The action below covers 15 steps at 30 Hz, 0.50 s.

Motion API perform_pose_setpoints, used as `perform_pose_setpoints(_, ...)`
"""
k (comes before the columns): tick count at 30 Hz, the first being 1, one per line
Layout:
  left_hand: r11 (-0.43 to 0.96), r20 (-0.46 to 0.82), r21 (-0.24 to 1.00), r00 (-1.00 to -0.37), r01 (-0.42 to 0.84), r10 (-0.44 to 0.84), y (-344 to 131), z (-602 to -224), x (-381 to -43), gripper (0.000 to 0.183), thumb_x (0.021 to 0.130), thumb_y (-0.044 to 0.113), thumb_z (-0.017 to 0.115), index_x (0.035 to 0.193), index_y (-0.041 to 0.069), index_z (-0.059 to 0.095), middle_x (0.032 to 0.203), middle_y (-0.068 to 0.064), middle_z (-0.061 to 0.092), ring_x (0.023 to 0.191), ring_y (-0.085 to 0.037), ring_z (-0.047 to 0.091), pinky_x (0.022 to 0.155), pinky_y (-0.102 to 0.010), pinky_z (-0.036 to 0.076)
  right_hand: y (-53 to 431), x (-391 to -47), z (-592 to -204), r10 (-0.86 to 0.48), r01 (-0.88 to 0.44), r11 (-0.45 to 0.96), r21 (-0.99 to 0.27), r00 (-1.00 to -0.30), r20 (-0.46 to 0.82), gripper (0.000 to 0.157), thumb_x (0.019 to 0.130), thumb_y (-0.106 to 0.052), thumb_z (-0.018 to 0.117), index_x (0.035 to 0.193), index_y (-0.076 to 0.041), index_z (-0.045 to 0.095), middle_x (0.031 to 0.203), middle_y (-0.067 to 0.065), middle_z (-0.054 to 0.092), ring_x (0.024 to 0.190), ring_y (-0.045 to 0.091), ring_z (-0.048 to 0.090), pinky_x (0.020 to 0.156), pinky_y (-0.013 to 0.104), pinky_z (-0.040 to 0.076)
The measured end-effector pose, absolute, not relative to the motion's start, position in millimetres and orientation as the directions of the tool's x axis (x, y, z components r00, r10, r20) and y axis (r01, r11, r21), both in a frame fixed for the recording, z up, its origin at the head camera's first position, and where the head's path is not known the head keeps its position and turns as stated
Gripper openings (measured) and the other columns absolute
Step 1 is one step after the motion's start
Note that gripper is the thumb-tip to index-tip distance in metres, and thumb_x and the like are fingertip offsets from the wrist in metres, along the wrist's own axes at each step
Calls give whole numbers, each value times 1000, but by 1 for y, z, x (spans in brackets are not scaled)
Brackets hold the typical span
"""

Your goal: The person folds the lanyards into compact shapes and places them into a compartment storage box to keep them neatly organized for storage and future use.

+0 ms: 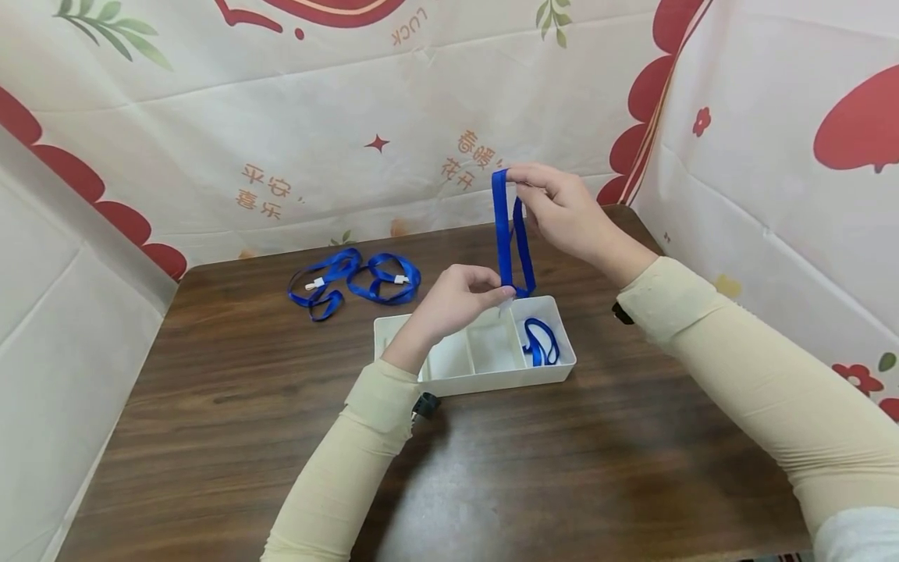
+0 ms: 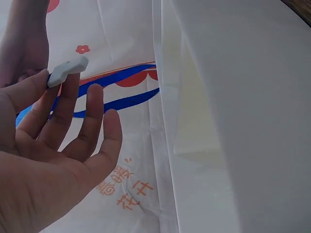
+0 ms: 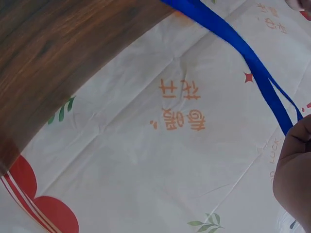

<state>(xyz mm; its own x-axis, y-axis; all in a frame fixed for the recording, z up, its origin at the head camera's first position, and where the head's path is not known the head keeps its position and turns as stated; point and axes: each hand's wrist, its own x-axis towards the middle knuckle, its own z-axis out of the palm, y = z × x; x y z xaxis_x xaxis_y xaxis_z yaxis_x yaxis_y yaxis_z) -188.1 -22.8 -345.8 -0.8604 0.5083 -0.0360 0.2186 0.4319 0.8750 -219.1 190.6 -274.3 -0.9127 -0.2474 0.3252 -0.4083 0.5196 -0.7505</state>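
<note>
A blue lanyard (image 1: 501,226) hangs in a long loop above the white divided box (image 1: 502,380). My right hand (image 1: 562,212) holds the loop's upper end between fingers and thumb, at the right edge of the right wrist view too. Lower down, my left hand (image 1: 456,303) pinches the lanyard's white plastic clip (image 2: 68,71) between thumb and index finger, the other fingers spread. Inside the box's right-hand compartment lies another blue lanyard (image 1: 542,343), folded. The left hand and forearm cover part of the box's left side in the head view.
Two more blue lanyards with white clips, a left one (image 1: 340,265) and a right one (image 1: 384,290), lie loosely coiled behind the box to the left. The brown wooden table (image 1: 232,406) meets a printed white cloth (image 1: 337,133) at the back.
</note>
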Motion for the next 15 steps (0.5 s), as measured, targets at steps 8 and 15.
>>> perform_pose_setpoints(8,246,118,935,-880,254,459,-17,-333,-192,35,109,33,62,137,13,68,118,-4,80,118,-19,74,102,-41,59,189,-214,-271,-213,-368,374,-851,-928,307,37,111,-36,57,139,-16,70,66,-3,53,45,17,41,46,27,37)
perform_pose_setpoints(15,76,333,927,-899,367,285,-14,-295,-195,46,112,29,56,157,18,50,124,-11,79,118,-24,76,107,-40,58,187,-208,-274,-232,-409,427,-807,-912,340,34,111,-29,57,137,-12,72,80,4,67,54,13,55,56,21,49)
